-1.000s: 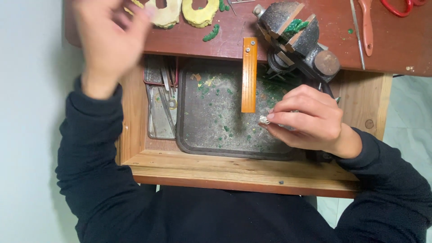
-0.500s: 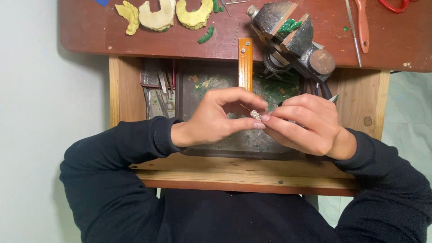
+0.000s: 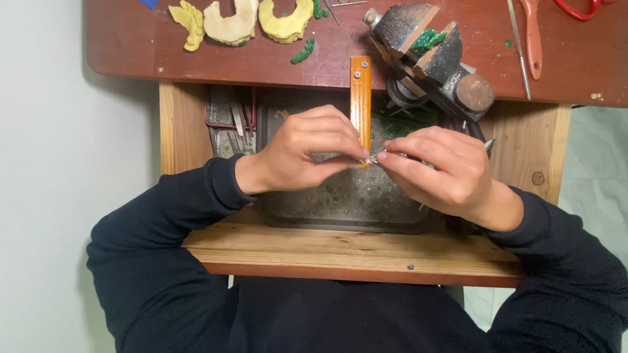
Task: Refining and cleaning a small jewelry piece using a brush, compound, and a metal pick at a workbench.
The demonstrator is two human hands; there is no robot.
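Note:
My left hand [image 3: 307, 151] and my right hand [image 3: 439, 171] meet over a dark metal tray [image 3: 340, 208] set in an open wooden drawer [image 3: 340, 245]. Between the fingertips of both hands sits a small silvery metal piece [image 3: 374, 157]; my right hand grips a thin tool whose tip shows there, and my left fingers pinch the piece's other end. What the piece is exactly is too small to tell. An orange wooden peg [image 3: 360, 98] juts from the bench edge right behind my fingers.
A small vise [image 3: 428, 55] clamping a green wax piece stands on the red-brown bench [image 3: 196, 55]. Yellow and cream curved wax shapes [image 3: 242, 19] lie at the back left, red-handled tools [image 3: 533, 33] at the back right. Small tools fill the drawer's left compartment [image 3: 226, 124].
My left hand came down from the bench's back left to join my right hand over the tray. Both hands now pinch the small metal piece together.

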